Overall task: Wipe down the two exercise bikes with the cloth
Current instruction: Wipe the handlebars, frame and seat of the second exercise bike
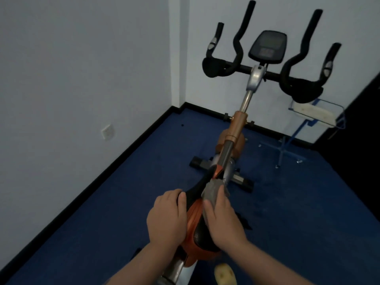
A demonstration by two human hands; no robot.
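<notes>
Head view looked down over an exercise bike (236,128) standing on blue carpet (102,212) in the corner of a white-walled room. My left hand (167,217) rested on the left side of the black-and-orange saddle (195,214), fingers curled over its edge and gripping it. My right hand (223,219) lay on the saddle's right side, fingers stretched forward and pressing a grey cloth (213,189) against the nose of the saddle; the cloth's front end showed past my fingertips. Ahead of the saddle, the steel frame tube ran up through a copper-coloured collar (238,125) to the black handlebars (242,68), with a dark display console (267,47) mounted above the stem. The bike's front foot bar (240,178) sat flat on the carpet. To the right, near the wall, stood a blue wire stand (292,138) carrying a white tray-like piece. A wall socket (107,131) showed low on the left wall. Only one bike was in view.
</notes>
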